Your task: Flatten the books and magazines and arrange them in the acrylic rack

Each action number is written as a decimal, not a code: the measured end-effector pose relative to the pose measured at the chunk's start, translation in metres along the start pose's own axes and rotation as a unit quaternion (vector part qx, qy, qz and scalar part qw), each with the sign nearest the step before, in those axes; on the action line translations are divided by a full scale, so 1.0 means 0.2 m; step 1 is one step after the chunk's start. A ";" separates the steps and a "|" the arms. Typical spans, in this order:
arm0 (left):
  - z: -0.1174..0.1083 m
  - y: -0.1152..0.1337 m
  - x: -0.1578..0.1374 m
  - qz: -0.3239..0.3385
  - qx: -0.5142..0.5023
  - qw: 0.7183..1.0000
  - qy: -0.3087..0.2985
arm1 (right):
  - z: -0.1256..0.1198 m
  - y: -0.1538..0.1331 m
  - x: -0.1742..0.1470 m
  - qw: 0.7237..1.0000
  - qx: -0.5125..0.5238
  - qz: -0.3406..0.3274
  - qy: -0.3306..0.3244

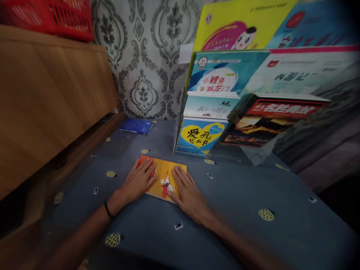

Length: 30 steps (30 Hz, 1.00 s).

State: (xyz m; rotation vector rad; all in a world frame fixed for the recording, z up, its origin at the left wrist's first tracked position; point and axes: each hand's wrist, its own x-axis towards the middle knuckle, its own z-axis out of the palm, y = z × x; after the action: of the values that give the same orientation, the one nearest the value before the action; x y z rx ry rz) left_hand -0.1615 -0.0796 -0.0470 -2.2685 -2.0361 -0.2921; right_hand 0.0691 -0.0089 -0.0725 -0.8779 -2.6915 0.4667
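An orange-and-yellow book (161, 168) with a white and red figure on its cover lies flat on the blue-grey patterned cloth (225, 232). My left hand (140, 179) rests on the book's left part, fingers stretched out over the cover. On its right part lies my right hand (187, 191), palm down, with the fingers extended and the thumb near the printed figure. Neither hand grips the book; both touch it from above. My hands hide portions of both sides of the cover.
Behind to the right, a rack holds several books, including a blue-yellow book (201, 135) and a dark book (270, 122). A blue book (137, 126) lies near the wall. At left stand a wooden cabinet (53, 97) and, above it, a red basket (50, 18).
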 end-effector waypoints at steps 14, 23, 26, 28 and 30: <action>0.06 -0.11 0.18 0.087 -0.062 0.990 -0.091 | -0.19 -0.12 -0.04 0.995 0.063 0.036 -0.071; -0.14 -0.04 0.39 0.051 -0.052 0.980 -0.187 | -0.21 -0.05 -0.07 0.991 0.108 -0.017 -0.077; -0.18 -0.05 0.42 0.041 -0.083 0.974 -0.205 | -0.23 -0.06 -0.08 0.991 0.107 -0.029 -0.070; -0.17 -0.07 0.43 0.025 -0.093 0.971 -0.217 | -0.23 -0.07 -0.08 0.992 0.098 -0.042 -0.062; -0.16 -0.09 0.43 0.014 -0.094 0.967 -0.236 | -0.22 -0.06 -0.08 0.994 0.086 -0.051 -0.054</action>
State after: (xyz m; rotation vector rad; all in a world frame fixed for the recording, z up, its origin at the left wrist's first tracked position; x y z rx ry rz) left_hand -0.1738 0.0007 0.0007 -2.6894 -2.2643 0.0743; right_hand 0.0918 -0.0187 -0.0296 -0.6810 -2.7251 0.7290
